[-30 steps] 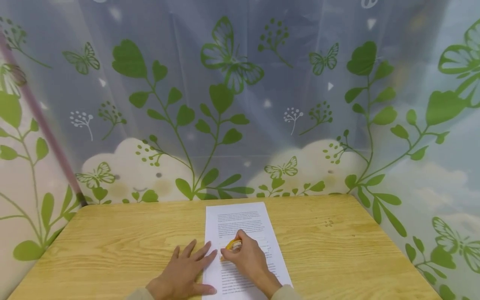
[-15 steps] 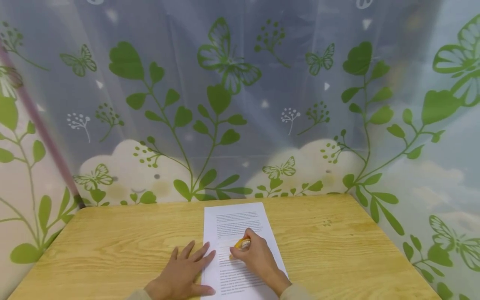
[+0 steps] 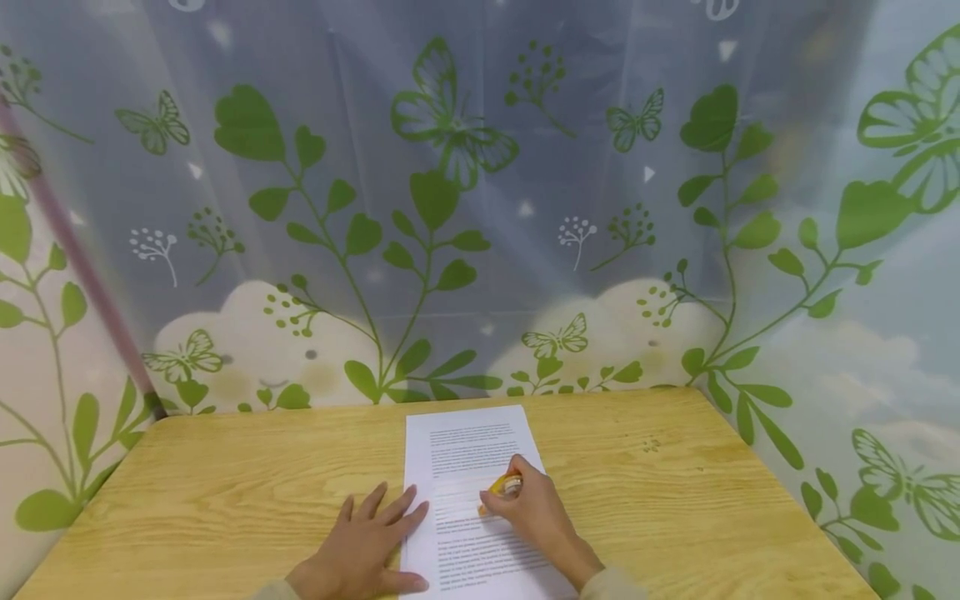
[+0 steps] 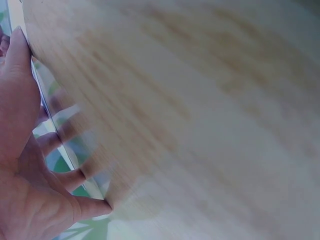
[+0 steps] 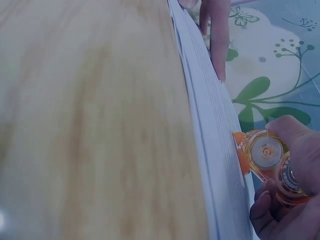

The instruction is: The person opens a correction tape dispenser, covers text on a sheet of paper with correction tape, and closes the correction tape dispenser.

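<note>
A printed sheet of paper [image 3: 465, 423] lies lengthwise on the wooden table, its text in several paragraphs. My right hand [image 3: 543, 521] grips an orange, see-through correction tape dispenser [image 5: 266, 151], pinched between thumb and fingers. In the right wrist view its orange tip meets the paper, and two round reels show inside the case. From the head, the dispenser [image 3: 510, 486] sits near the sheet's middle right, beside a whitened band across the text. My left hand [image 3: 356, 546] rests with spread fingers over the left edge of the paper, partly on the table [image 4: 130, 100].
Around the table's far edge [image 3: 300, 410] hangs a curtain [image 3: 480, 275] printed with green leaves, butterflies and clouds. Bare wood [image 3: 660, 500] extends to the right of the paper. A dark-ended pole [image 3: 90, 267] slants down at the left.
My right hand has slid rightward across the paper with the correction tape dispenser, along the whitened band. My left hand has stayed at the sheet's left edge. The head view has shifted slightly.
</note>
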The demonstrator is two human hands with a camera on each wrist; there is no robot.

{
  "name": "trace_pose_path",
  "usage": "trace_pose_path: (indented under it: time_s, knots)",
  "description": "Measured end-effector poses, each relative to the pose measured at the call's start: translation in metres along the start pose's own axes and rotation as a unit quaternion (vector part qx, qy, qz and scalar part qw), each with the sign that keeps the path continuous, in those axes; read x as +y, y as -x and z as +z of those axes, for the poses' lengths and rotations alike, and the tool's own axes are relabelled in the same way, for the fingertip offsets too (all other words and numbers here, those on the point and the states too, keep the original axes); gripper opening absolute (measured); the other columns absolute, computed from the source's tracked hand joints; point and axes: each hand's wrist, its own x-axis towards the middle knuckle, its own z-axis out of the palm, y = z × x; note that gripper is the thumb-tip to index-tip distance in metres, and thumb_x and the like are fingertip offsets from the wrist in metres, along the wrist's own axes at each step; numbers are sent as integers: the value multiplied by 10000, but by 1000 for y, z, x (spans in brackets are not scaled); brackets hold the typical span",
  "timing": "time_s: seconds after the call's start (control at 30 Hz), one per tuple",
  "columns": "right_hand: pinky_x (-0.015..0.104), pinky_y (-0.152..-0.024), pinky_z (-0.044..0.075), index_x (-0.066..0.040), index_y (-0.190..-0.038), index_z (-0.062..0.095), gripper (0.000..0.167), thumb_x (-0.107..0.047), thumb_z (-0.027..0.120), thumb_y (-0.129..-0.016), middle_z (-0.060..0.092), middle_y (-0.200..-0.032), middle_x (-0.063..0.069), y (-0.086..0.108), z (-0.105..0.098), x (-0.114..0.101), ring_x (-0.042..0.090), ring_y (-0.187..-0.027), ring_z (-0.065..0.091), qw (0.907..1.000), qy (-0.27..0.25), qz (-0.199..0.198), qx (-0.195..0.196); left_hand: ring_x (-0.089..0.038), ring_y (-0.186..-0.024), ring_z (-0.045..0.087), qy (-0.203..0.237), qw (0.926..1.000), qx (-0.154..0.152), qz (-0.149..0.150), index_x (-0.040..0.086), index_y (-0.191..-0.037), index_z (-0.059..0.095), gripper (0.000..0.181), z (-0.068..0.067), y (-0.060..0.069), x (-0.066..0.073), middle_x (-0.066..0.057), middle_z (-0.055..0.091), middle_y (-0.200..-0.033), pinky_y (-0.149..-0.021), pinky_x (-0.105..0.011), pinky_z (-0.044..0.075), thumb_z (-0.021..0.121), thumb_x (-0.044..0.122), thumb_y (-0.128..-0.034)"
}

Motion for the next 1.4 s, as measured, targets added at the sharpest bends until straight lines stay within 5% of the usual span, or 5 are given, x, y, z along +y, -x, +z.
trace_pose_path:
  time_s: [0.67,1.4]
  knots:
    - [190,-450,345,-64,-862,466,362,-275,758,-829,616,-662,-24,5,-27,14,76,-510,456,9996,14,263,52,-561,-1265,316,-73,9992,255,304,106,-1446,421,884,0,2,-1,-169,354,-1489,-833,-790,276,500,720,-814]
    - [194,-429,325,-88,-847,447,395,-317,768,-817,544,-657,-13,8,-54,28,86,-522,440,9981,438,367,246,-552,-1271,315,-153,9990,288,305,110,-1449,414,888,2,2,-2,-162,356,-1489,-839,-789,271,506,720,-811]
